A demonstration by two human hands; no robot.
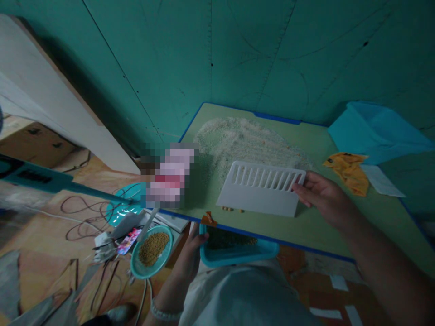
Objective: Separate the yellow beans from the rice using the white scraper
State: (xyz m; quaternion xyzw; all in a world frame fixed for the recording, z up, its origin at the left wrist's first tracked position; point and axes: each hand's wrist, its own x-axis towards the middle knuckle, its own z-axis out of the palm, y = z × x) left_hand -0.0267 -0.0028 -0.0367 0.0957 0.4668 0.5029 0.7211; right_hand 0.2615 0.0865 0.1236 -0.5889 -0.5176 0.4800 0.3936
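Note:
My right hand [321, 197] is closed on the right end of a white slotted plastic scraper [260, 197], its thumb in front. The scraper leans on the pale green tabletop [335, 217], slots at the top. A few small tan pellets [227, 208] lie along its lower edge. Behind it spreads a layer of whitish granules [234, 136]. Below the table's front edge, my left hand [193, 249] grips the left end of a blue plastic tray [234, 260], thumb over the rim. Dark material and some tan bits show inside the tray.
A blue bin [370, 131] and a crumpled orange cloth [350, 174] are at the table's right. A pinkish blurred object [170, 176] lies at its left. Lower left stand a bowl of tan pellets [153, 249] and a teal fan stand [102, 192], with cables around.

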